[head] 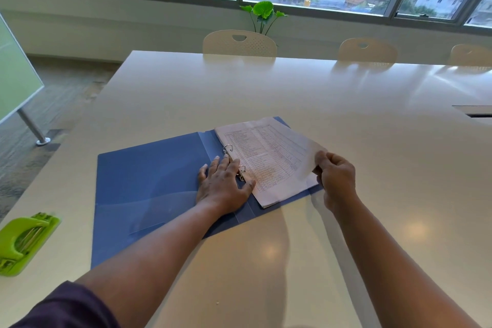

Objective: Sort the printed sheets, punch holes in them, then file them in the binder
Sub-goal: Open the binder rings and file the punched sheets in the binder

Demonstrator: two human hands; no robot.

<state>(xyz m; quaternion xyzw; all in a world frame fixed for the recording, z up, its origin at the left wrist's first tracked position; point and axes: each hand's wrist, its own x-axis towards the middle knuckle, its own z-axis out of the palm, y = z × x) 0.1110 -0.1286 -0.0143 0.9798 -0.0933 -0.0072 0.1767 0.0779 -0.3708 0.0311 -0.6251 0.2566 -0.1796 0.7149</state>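
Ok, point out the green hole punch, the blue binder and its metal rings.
green hole punch [25,241]: head view, its top body.
blue plastic binder [149,176]: head view, open left cover.
metal rings [228,148]: head view, farther ring.

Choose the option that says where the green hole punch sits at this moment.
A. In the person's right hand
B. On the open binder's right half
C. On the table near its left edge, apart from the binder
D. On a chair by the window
C: the green hole punch lies on the table near its left edge, clear of the blue binder, and neither hand touches it.
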